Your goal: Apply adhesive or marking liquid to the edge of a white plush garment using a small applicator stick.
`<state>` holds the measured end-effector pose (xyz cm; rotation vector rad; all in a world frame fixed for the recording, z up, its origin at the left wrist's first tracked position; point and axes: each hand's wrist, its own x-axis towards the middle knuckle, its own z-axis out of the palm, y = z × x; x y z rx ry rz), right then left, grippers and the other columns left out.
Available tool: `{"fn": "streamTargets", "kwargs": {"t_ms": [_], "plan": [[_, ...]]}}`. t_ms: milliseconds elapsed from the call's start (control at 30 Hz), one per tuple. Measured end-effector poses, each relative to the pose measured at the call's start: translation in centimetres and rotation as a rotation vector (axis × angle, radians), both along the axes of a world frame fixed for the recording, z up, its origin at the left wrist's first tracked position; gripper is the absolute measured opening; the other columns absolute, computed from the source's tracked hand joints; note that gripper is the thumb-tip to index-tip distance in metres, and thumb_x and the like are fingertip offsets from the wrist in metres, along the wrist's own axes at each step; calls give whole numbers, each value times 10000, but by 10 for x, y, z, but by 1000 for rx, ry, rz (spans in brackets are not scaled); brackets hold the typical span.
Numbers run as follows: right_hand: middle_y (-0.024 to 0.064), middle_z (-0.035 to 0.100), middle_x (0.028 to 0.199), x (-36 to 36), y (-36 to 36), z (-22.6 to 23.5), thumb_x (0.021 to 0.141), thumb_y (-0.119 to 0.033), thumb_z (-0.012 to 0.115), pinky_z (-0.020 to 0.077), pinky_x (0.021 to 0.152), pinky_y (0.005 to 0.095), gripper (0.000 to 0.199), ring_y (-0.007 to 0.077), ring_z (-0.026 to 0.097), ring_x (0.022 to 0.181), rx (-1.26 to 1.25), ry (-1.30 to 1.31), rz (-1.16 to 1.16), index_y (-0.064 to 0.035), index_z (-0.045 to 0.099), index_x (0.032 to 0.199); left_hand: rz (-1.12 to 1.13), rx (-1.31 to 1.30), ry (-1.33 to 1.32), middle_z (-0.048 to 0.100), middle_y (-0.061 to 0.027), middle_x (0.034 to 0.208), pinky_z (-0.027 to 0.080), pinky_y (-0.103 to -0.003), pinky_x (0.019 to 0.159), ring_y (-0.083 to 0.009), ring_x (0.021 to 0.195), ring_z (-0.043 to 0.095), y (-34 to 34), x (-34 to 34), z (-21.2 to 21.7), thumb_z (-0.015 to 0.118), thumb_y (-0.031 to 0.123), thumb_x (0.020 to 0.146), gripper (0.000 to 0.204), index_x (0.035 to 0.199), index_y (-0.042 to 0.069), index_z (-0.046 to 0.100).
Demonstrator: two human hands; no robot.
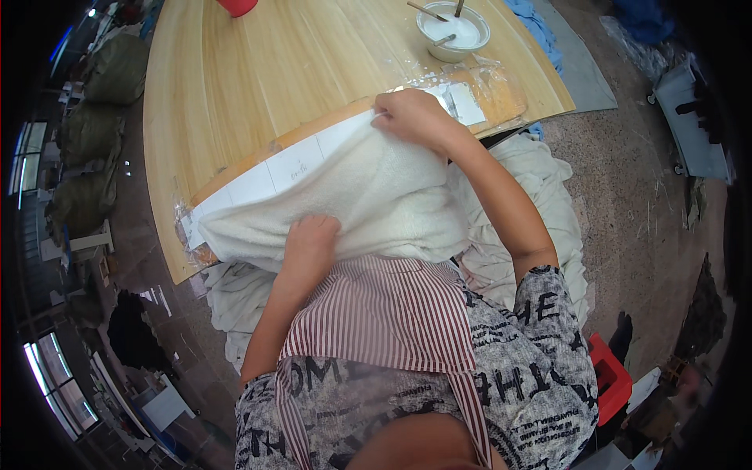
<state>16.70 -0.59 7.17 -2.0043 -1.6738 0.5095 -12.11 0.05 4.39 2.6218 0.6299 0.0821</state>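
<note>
A white fluffy cloth hangs over the near edge of the wooden table and spreads toward my apron. My right hand pinches its upper right edge against the table. Lower down, my left hand presses into the cloth near its middle, its fingertips partly sunk in the pile. Beneath the cloth's far edge shows a strip of white paper with drawn lines, lying on an orange-brown board along the table's edge.
On the wooden table stands a bowl of white liquid with several sticks in it. A red container is at the far edge. More white cloth is heaped to my right. A red stool stands behind at right.
</note>
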Motion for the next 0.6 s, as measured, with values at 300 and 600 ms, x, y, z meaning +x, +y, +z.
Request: {"fn": "streamTargets", "kwargs": {"t_ms": [300, 600], "plan": [[157, 667, 841, -1, 5, -11, 808, -235, 607, 489, 712, 404, 225, 321, 636, 816, -17, 15, -30, -38, 643, 910, -8, 132, -608, 541, -198, 1123, 409, -489, 931, -372, 1059, 520, 21, 103, 0, 722, 102, 725, 317, 969, 2, 545], [95, 649, 691, 49, -40, -22, 827, -304, 654, 482, 575, 381, 248, 295, 643, 661, 94, -367, -182, -76, 609, 913, -42, 236, -438, 476, -255, 1276, 370, -516, 1003, -417, 1196, 453, 26, 116, -18, 770, 294, 699, 570, 1089, -27, 507]]}}
